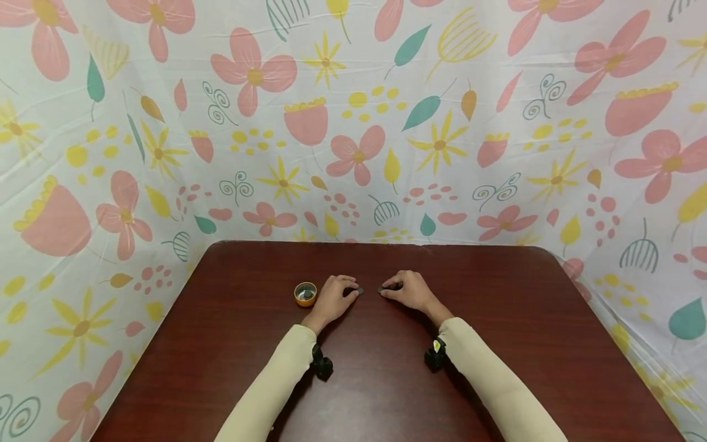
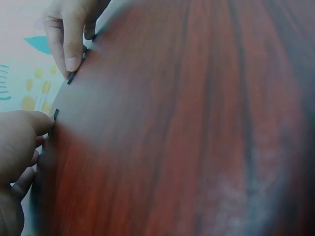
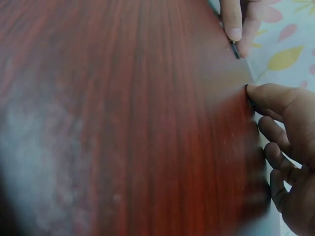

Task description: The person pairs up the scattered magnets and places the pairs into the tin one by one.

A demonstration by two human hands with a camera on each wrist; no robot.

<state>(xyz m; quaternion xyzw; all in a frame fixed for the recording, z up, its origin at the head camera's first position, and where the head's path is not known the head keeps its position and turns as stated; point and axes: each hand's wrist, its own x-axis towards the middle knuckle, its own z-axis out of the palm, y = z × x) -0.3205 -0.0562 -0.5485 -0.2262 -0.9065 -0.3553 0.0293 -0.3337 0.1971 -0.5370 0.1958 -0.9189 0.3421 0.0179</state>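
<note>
Above the far half of the table, my left hand (image 1: 333, 298) pinches a small dark disc (image 1: 361, 290) between thumb and fingers. Facing it, my right hand (image 1: 411, 291) pinches a similar dark disc (image 1: 380, 289), and a short gap separates the two. Seen from the left wrist, the left hand's disc (image 2: 56, 114) and the right hand's disc (image 2: 72, 77) both look thin and edge-on, low over the wood. The right wrist view shows the left-hand disc (image 3: 235, 49) too, while the right thumb and fingers cover most of the other disc.
A small round orange-rimmed bowl (image 1: 297, 299) stands just left of the left hand, with a dark piece (image 1: 307, 294) inside. Beneath everything is a dark red wooden table (image 1: 375, 380). A flower-printed cloth (image 1: 342, 92) hangs behind and at both sides.
</note>
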